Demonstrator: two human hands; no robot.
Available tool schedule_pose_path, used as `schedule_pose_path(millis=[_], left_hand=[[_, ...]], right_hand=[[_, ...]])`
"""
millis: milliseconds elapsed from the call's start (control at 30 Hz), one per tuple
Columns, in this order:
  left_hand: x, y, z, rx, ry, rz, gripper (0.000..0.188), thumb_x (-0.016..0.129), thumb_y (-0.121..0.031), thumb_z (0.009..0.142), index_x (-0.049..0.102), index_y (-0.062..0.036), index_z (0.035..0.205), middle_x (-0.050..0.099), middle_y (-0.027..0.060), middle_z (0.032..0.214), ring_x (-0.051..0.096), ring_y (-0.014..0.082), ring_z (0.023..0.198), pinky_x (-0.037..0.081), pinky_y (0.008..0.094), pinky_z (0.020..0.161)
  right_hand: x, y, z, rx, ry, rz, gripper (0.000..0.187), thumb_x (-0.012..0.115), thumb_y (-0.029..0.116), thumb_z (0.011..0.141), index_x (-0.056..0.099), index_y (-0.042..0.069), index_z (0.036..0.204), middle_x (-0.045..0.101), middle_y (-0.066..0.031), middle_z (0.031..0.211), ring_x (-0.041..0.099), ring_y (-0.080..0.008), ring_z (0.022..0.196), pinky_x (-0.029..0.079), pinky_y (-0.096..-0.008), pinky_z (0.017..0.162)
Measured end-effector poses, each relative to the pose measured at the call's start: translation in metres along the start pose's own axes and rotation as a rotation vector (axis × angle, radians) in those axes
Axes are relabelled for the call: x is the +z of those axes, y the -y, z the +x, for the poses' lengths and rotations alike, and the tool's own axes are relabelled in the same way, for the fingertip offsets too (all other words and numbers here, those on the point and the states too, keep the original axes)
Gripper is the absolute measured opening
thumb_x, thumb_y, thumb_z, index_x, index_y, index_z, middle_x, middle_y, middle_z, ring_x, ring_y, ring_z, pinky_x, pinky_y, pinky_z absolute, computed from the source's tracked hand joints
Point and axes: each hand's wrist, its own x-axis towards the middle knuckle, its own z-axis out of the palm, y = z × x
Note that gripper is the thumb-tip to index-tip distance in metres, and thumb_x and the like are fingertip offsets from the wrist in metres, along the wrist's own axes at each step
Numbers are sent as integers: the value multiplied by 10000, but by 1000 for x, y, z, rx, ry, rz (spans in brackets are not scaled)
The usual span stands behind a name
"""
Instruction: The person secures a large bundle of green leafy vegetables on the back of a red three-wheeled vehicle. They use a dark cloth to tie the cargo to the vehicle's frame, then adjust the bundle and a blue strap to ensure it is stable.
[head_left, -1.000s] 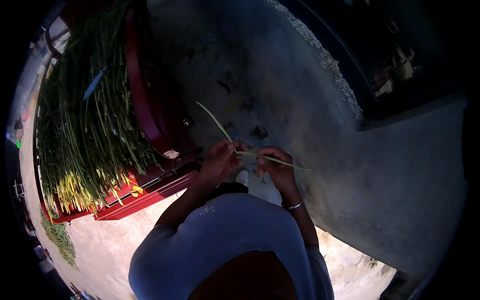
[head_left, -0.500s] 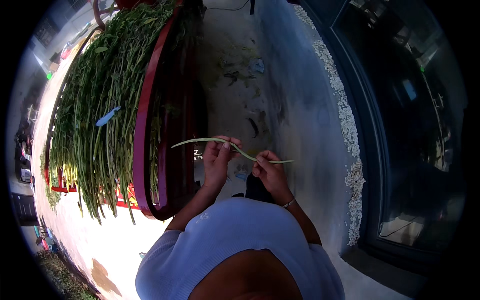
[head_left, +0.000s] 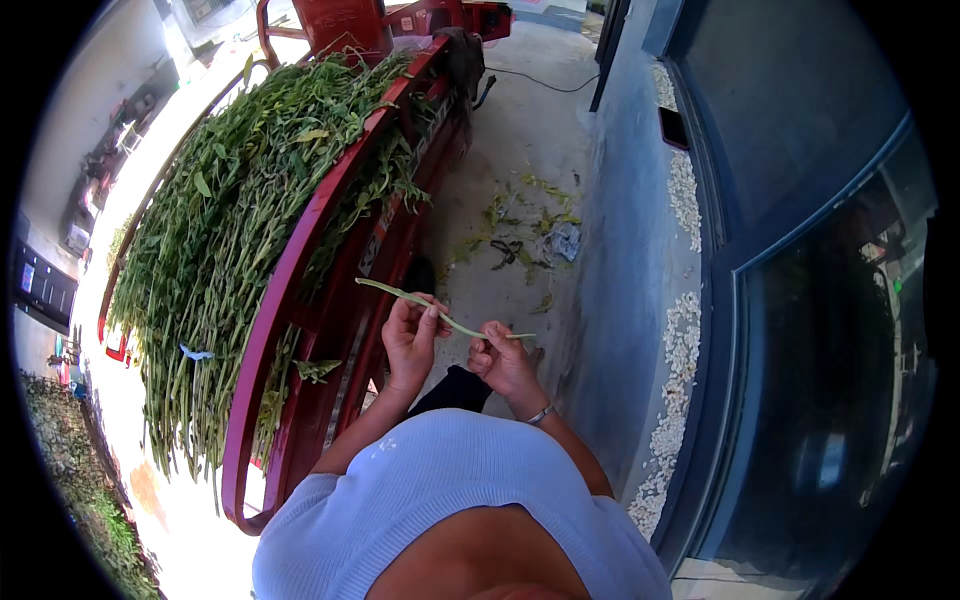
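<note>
A thin green plant stem [head_left: 459, 326], bare of leaves and slightly bent, stretches between my two hands in front of my chest. My left hand [head_left: 408, 345] pinches it between thumb and fingers, and its longer, thicker end sticks out up and to the left. Further along, my right hand [head_left: 503, 364] grips the stem near its thin tip, which pokes out to the right. A bracelet circles my right wrist. To the left, a big heap of leafy green stalks [head_left: 215, 240] fills the bed of a red cargo cart [head_left: 290, 262].
On the concrete floor ahead lie scattered leaves and a crumpled pale blue scrap [head_left: 563, 241]. A blue-grey wall [head_left: 610, 240] runs along my right; its ledge holds small white pieces [head_left: 676, 345] and a phone [head_left: 674, 128]. A blue strip [head_left: 197, 353] rests on the stalks.
My view has swung, so the cart's front and the phone now show. Both hands still hold the stem and appear slightly closer together.
</note>
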Motion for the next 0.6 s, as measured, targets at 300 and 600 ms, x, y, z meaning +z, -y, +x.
schedule_pose_path(millis=[300, 600], left_hand=[[76, 94, 233, -54, -83, -138, 112, 539, -50, 893, 479, -22, 984, 600, 63, 813, 576, 87, 614, 474, 198, 521], [128, 111, 455, -72, 246, -172, 428, 538, 6, 861, 364, -12, 1251, 551, 121, 1080, 613, 143, 823, 510, 233, 646]], right_hand=[[-5, 177, 205, -205, -62, -371, 39, 559, 91, 888, 550, 59, 908, 590, -68, 751, 489, -105, 527, 396, -231, 484], [32, 351, 406, -394, -248, -444, 189, 485, 254, 941, 489, 97, 836, 625, -126, 823, 562, -143, 562, 418, -234, 438]])
